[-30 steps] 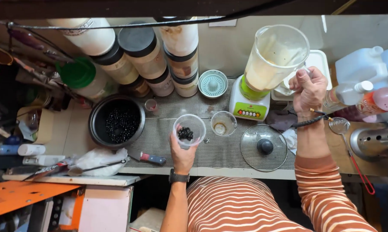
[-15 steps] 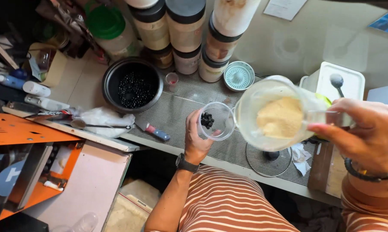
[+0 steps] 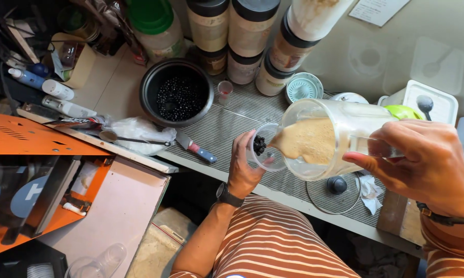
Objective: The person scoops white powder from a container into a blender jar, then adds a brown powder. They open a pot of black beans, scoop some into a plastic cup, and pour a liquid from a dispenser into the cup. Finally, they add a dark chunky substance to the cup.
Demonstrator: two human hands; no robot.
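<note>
The blender jug (image 3: 324, 139), gripped in our right hand (image 3: 422, 159), should tip slowly over the clear cup (image 3: 265, 149) our left hand (image 3: 242, 164) holds.

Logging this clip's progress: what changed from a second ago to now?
The right hand lifted the blender jug off its base, carried it left and tipped it so its spout meets the plastic cup. The left hand still holds that cup with its dark pearls; the black pot stayed put.
</note>
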